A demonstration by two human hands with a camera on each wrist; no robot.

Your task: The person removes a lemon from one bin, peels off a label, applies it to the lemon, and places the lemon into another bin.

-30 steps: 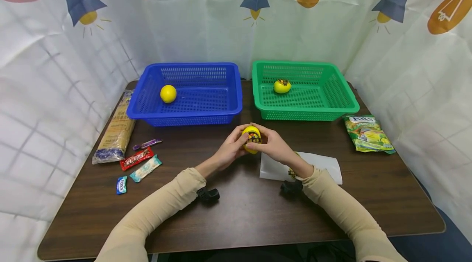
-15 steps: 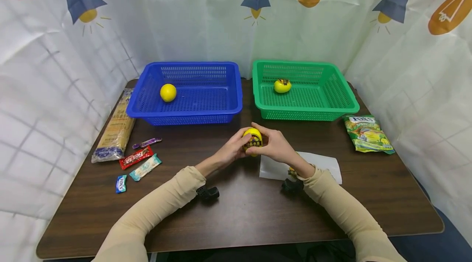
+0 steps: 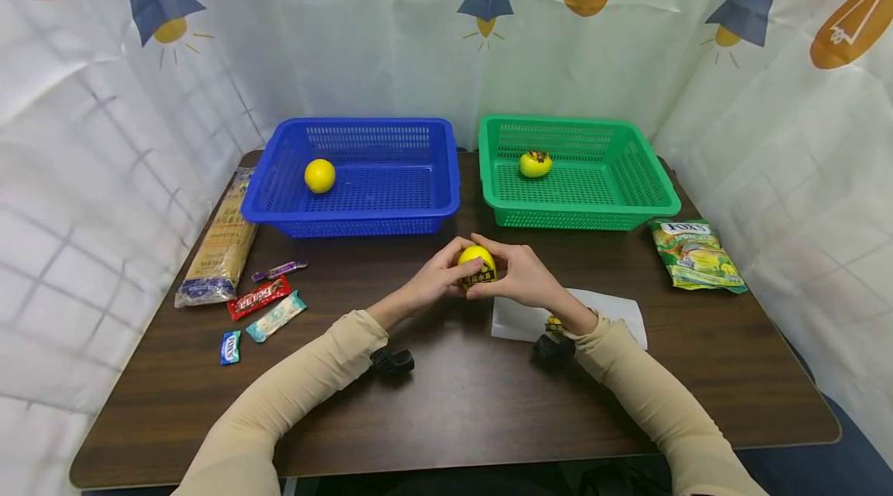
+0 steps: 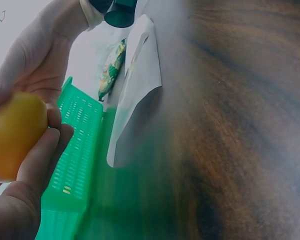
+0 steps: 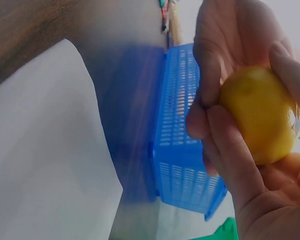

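We keep both hands, left [image 3: 434, 284] and right [image 3: 519, 277], curled round the yellow fruit [image 3: 477, 263], now turned label-down, mid-table.

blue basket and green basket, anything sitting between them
Nothing: in the head view the blue basket and the green basket stand side by side with only a narrow strip of bare table between.

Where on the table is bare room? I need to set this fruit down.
Bare wood runs along the near table edge, before both sleeves, and right of the white paper. The left side is crowded with candy wrappers and a noodle packet.
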